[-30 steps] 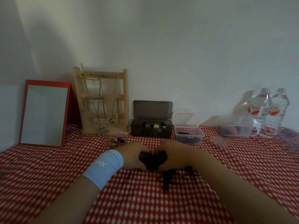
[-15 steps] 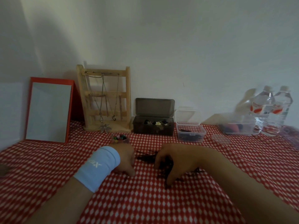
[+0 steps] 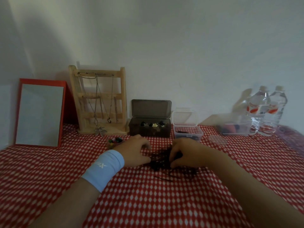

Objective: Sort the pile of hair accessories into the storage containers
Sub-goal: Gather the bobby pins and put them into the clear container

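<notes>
A dark pile of hair accessories lies on the red checked tablecloth in the middle. My left hand, with a light blue wristband, has its fingers curled into the pile's left side. My right hand curls over the pile's right side and pinches dark pieces. A few thin dark pins lie loose just in front. Behind stand an open dark grey box with small clips, a small clear box with dark pins, and a larger clear container at the right.
A wooden jewellery stand with necklaces and a red-framed mirror stand at the back left. A small cup of coloured bits sits by my left hand. A clear round lid and two water bottles are at the right.
The camera has tilted down a little. Both hands have lowered from cupping the pile to picking in it, and the right hand has drawn closer to the left again.
</notes>
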The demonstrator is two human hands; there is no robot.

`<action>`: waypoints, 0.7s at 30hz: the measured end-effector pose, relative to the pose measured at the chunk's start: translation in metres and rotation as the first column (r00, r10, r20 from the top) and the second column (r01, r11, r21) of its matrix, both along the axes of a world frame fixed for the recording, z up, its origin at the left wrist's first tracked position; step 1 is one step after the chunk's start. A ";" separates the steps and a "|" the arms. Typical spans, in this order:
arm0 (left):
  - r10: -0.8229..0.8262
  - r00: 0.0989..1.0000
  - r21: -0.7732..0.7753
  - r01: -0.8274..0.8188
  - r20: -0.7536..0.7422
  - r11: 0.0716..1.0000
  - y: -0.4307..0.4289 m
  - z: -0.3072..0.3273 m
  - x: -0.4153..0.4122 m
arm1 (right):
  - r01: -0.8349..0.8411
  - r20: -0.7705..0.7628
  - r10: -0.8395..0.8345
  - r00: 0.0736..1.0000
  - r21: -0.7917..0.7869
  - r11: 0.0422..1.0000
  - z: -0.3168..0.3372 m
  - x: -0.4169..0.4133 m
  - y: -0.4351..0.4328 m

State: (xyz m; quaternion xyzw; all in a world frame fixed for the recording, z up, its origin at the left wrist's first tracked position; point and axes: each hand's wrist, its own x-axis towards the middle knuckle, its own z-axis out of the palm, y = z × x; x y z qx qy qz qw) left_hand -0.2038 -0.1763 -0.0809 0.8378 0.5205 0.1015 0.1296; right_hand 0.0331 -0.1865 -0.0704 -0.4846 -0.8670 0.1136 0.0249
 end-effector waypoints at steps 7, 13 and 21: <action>-0.009 0.991 -0.058 0.001 -0.135 0.998 0.008 -0.011 0.001 | -0.042 0.122 0.023 0.992 0.158 0.987 -0.010 -0.014 -0.020; -0.023 1.000 -0.075 0.022 -0.015 0.997 0.009 -0.006 0.006 | -0.009 0.056 0.002 0.998 0.126 0.992 -0.004 -0.004 -0.009; -0.067 0.998 -0.027 0.067 0.020 0.997 0.006 0.000 0.000 | -0.116 -0.081 0.116 0.990 0.002 0.993 -0.008 -0.032 -0.002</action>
